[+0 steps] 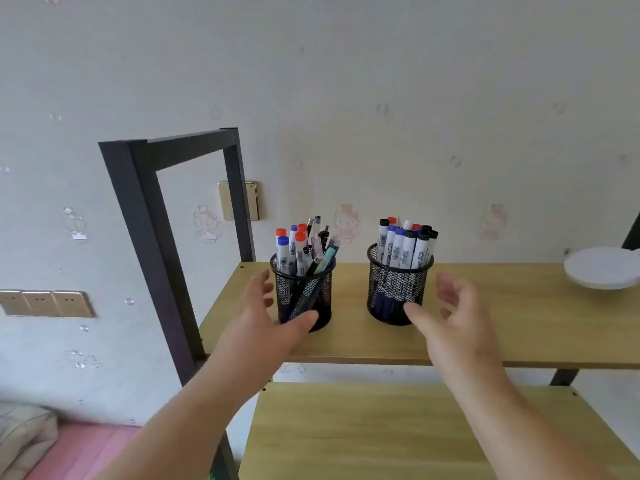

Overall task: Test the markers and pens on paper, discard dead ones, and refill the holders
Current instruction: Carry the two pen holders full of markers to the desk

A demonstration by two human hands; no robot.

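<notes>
Two black mesh holders stand on the upper wooden shelf (519, 317). The left holder (304, 296) is filled with markers with red and blue caps plus several pens. The right holder (396, 289) carries whiteboard markers with black, blue and red caps. My left hand (270, 313) is open, its fingers spread beside the left holder and its thumb at the holder's base. My right hand (450, 313) is open just right of the right holder, thumb near its lower wall. Neither hand grips anything. No paper is in view.
A white dish (602, 268) sits at the shelf's right end. A lower wooden shelf (398, 434) lies below. The black metal frame (145, 237) rises at the left, against a wall with switches and sockets. Pink bedding (76, 452) shows bottom left.
</notes>
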